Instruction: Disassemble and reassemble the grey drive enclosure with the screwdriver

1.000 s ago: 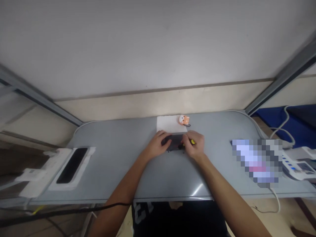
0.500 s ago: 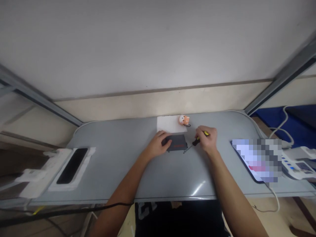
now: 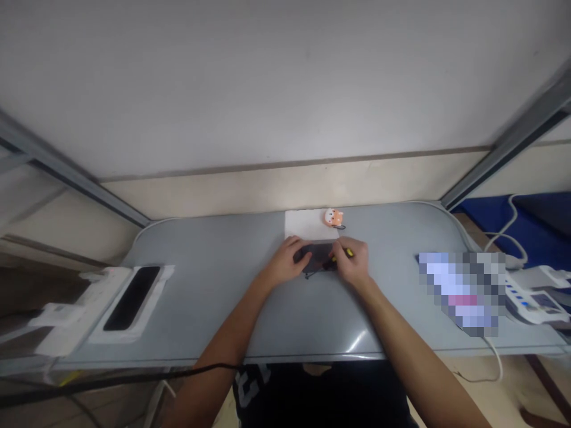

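A small dark flat device [image 3: 317, 255] lies on the grey table [image 3: 214, 279] in front of me. My left hand [image 3: 285, 261] rests on its left end, fingers curled over the edge and pressing it down. My right hand [image 3: 352, 261] is closed around a screwdriver with a yellow and black handle [image 3: 347, 252], its shaft pointing left onto the device. Just behind the device lie a white pad [image 3: 307, 223] and a small orange and white figurine [image 3: 333, 217].
A white tray holding a black phone [image 3: 131, 297] sits at the table's left end. At the right are a blurred-out flat item [image 3: 461, 288], a white power strip [image 3: 533, 294] and white cables [image 3: 504, 232]. A black cable [image 3: 111, 380] runs under the front edge.
My right hand, which had drawn back to the right with the screwdriver half a second ago, has returned left so the tip is over the device. My left hand has stayed put.
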### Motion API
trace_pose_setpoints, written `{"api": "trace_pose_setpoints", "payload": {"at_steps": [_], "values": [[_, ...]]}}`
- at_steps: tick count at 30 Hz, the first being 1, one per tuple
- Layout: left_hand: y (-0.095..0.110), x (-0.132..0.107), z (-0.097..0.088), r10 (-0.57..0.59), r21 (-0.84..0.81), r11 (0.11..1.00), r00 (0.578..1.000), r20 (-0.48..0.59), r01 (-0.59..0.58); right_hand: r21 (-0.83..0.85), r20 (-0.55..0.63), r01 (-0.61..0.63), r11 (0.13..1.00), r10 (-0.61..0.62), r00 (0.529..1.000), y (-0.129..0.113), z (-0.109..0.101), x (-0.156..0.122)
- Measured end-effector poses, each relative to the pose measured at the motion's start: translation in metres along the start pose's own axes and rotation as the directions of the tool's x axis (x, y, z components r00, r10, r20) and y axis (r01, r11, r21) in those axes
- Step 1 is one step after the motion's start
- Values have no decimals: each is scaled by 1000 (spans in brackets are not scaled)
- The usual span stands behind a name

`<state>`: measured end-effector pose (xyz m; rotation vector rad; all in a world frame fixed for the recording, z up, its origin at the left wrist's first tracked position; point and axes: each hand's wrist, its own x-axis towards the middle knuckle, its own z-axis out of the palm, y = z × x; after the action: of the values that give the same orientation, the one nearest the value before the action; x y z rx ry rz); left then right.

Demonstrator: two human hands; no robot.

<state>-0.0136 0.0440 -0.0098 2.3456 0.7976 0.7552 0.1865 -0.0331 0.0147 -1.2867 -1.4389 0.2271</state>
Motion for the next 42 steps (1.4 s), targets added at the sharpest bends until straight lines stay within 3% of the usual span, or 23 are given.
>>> {"api": "trace_pose_setpoints", "payload": {"at_steps": [9, 12, 16, 21, 24, 27, 31, 36, 42], "values": [[-2, 0, 3, 8, -4, 1000, 1000, -6, -8, 0, -38, -56, 998, 56, 998, 1, -2, 1], [1, 0, 0, 0, -28, 1000, 1000, -2, 0, 75, -27, -140, 987, 142, 989, -2, 4, -1], [5, -3, -7, -7, -117, 993, 999, 31, 11, 268, -92, -319, 909, 354, 931, 2, 5, 3], [6, -4, -11, 6, -172, 985, 999, 38, 1, 370, -172, -387, 844, 472, 865, 13, -2, 13], [3, -2, -9, -26, -198, 980, 1000, -14, 23, 354, -76, -365, 861, 415, 906, 8, -5, 13], [-2, 0, -6, -68, -226, 973, 996, -59, 53, 324, 133, -308, 895, 279, 951, -5, -3, 6], [-6, 2, -4, -105, -254, 964, 992, -72, 84, 328, 344, -238, 914, 120, 931, -23, 8, -5], [-4, 2, -5, -119, -285, 954, 990, -74, 93, 342, 406, -161, 926, 9, 914, -31, 19, -14], [-4, 0, -4, -119, -300, 950, 990, -72, 92, 330, 422, -197, 923, 43, 906, -31, 24, -18]]}}
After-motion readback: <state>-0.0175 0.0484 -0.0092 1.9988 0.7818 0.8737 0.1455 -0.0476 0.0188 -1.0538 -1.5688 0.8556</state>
